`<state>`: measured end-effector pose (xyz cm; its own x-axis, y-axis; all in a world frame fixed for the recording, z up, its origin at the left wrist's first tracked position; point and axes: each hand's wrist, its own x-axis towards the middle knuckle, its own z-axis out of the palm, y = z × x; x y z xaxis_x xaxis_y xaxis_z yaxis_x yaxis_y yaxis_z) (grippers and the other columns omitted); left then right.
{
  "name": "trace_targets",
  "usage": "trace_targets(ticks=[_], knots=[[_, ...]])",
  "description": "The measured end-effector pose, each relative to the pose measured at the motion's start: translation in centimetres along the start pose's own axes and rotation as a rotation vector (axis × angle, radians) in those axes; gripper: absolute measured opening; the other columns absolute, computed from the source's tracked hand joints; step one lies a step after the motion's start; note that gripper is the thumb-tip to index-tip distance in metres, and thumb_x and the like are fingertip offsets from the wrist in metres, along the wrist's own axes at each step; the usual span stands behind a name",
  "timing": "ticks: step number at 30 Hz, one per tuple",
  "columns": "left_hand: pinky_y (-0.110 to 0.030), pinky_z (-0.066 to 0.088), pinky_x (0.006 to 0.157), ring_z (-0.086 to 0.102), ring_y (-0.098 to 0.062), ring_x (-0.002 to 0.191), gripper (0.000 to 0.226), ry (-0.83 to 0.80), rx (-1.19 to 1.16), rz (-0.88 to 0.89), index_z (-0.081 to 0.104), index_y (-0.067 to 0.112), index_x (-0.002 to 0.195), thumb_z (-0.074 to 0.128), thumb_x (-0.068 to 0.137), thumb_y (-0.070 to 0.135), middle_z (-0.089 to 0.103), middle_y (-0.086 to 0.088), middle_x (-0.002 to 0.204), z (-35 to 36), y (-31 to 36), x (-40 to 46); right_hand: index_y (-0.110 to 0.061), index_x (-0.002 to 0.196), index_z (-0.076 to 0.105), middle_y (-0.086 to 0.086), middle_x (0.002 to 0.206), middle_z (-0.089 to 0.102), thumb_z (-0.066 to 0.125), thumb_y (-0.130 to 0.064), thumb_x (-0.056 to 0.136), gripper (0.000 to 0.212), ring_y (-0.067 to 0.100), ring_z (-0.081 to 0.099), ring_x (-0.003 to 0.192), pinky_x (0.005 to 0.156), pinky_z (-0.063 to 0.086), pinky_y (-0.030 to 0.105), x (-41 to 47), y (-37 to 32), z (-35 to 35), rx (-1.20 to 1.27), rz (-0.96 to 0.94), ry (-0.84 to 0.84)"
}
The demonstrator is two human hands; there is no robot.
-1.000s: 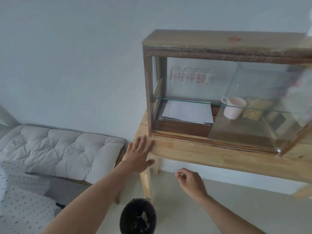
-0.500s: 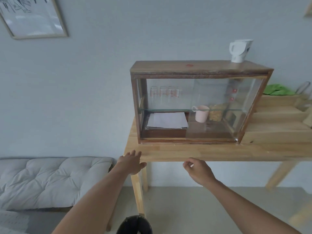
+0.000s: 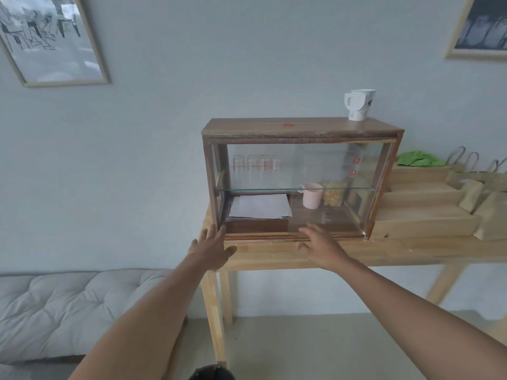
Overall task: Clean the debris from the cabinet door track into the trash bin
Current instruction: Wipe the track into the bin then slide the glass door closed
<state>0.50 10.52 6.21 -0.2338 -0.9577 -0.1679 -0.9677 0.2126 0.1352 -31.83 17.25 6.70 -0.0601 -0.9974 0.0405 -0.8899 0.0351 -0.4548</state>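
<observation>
A wooden cabinet [image 3: 299, 131] with sliding glass doors stands on a light wooden table [image 3: 274, 256]. Its door track [image 3: 263, 237] runs along the bottom front edge; no debris is discernible there. My left hand [image 3: 212, 248] lies flat with fingers spread at the cabinet's lower left corner. My right hand [image 3: 321, 242] hovers with fingers apart in front of the track's middle, holding nothing. The rim of the black trash bin [image 3: 211, 373] shows on the floor at the bottom edge, below the table's left leg.
Inside the cabinet are glasses [image 3: 255, 163], a pink mug [image 3: 311, 194], papers [image 3: 260, 207] and a jar. A white kettle [image 3: 358, 104] stands on top. Wooden boxes [image 3: 422, 215] and paper bags sit to the right. A grey cushioned bench [image 3: 68, 305] is at the left.
The view has lifted and pulled back, so the bin has dropped to the frame's edge. My right hand has risen from below the table edge, uncurled, and now hovers at the track.
</observation>
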Motion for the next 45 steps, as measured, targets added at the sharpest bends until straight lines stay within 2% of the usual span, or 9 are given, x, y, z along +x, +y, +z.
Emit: trace_targets(ticks=[5, 9, 13, 17, 21, 25, 33, 37, 45], knots=[[-0.061, 0.019, 0.129, -0.002, -0.037, 0.165, 0.093, 0.125, -0.147, -0.027, -0.016, 0.019, 0.169, 0.040, 0.108, 0.061, -0.015, -0.011, 0.178, -1.8, -0.7, 2.7, -0.025, 0.172, 0.013, 0.005, 0.180, -0.017, 0.056, -0.040, 0.108, 0.079, 0.029, -0.017, 0.166, 0.135, 0.007, 0.058, 4.6, 0.2, -4.8, -0.280, -0.058, 0.077], [-0.061, 0.017, 0.130, -0.005, -0.034, 0.165, 0.097, 0.195, -0.281, -0.040, -0.025, 0.018, 0.166, 0.038, 0.107, 0.064, -0.021, -0.006, 0.177, -2.4, -1.3, 4.7, -0.024, 0.172, -0.005, 0.008, 0.175, -0.033, 0.057, -0.029, 0.106, 0.091, 0.033, -0.034, 0.161, 0.133, -0.006, 0.061, 7.7, 1.0, -7.7, -0.579, -0.175, 0.245], [-0.060, 0.023, 0.129, 0.000, -0.032, 0.165, 0.096, 0.344, -0.380, 0.075, -0.027, 0.029, 0.165, 0.042, 0.107, 0.062, -0.015, -0.002, 0.179, -2.6, -1.3, 6.0, -0.017, 0.172, -0.006, 0.015, 0.178, -0.024, 0.069, -0.020, 0.091, 0.111, 0.039, -0.023, 0.164, 0.128, -0.002, 0.072, 10.1, 2.7, -8.9, -0.794, -0.306, 0.472], [-0.059, 0.042, 0.120, 0.012, -0.029, 0.165, 0.101, 0.447, -0.452, 0.114, -0.030, 0.042, 0.161, 0.049, 0.103, 0.065, -0.012, 0.004, 0.179, -2.0, -1.3, 6.6, -0.012, 0.172, 0.003, 0.020, 0.179, -0.013, 0.087, -0.044, 0.080, 0.128, 0.044, -0.009, 0.166, 0.126, -0.007, 0.077, 12.3, 4.5, -10.1, -0.874, -0.340, 0.590], [-0.057, 0.053, 0.108, 0.034, -0.035, 0.158, 0.105, 0.487, -0.522, 0.101, -0.032, 0.042, 0.161, 0.053, 0.102, 0.064, -0.011, 0.010, 0.179, -1.1, -1.6, 7.2, -0.012, 0.171, -0.005, 0.022, 0.179, -0.011, 0.084, -0.058, 0.080, 0.136, 0.045, -0.006, 0.166, 0.124, -0.003, 0.080, 13.9, 6.0, -10.9, -0.926, -0.387, 0.588], [-0.065, 0.040, 0.118, 0.021, -0.030, 0.163, 0.108, 0.517, -0.512, 0.098, -0.032, 0.043, 0.161, 0.057, 0.102, 0.060, -0.009, 0.010, 0.179, -0.5, -1.7, 7.8, -0.012, 0.172, -0.003, 0.022, 0.179, -0.009, 0.082, -0.060, 0.081, 0.134, 0.044, -0.004, 0.166, 0.125, 0.004, 0.079, 14.4, 6.5, -11.1, -0.948, -0.417, 0.584], [-0.064, 0.019, 0.128, 0.013, -0.028, 0.165, 0.110, 0.503, -0.490, 0.108, -0.033, 0.043, 0.160, 0.061, 0.103, 0.049, -0.012, 0.010, 0.179, -0.4, -1.7, 8.0, -0.013, 0.171, -0.006, 0.019, 0.180, -0.012, 0.083, -0.053, 0.083, 0.131, 0.042, -0.008, 0.166, 0.127, 0.005, 0.076, 14.9, 4.2, -10.0, -0.932, -0.465, 0.603], [-0.063, 0.016, 0.129, 0.013, -0.028, 0.165, 0.112, 0.491, -0.487, 0.103, -0.033, 0.044, 0.160, 0.063, 0.102, 0.045, -0.010, 0.010, 0.179, -0.5, -1.8, 7.9, -0.017, 0.171, -0.010, 0.017, 0.180, -0.013, 0.076, -0.067, 0.083, 0.133, 0.041, -0.007, 0.167, 0.127, 0.005, 0.075, 15.6, 1.3, -8.7, -0.917, -0.492, 0.580], [-0.063, 0.018, 0.127, 0.015, -0.026, 0.164, 0.113, 0.485, -0.503, 0.115, -0.034, 0.048, 0.158, 0.063, 0.100, 0.049, -0.011, 0.015, 0.178, -0.3, -2.1, 8.1, -0.015, 0.172, -0.005, 0.017, 0.180, -0.013, 0.078, -0.066, 0.082, 0.132, 0.040, -0.009, 0.166, 0.127, 0.002, 0.077, 16.9, -4.8, -5.4, -0.924, -0.555, 0.605]])
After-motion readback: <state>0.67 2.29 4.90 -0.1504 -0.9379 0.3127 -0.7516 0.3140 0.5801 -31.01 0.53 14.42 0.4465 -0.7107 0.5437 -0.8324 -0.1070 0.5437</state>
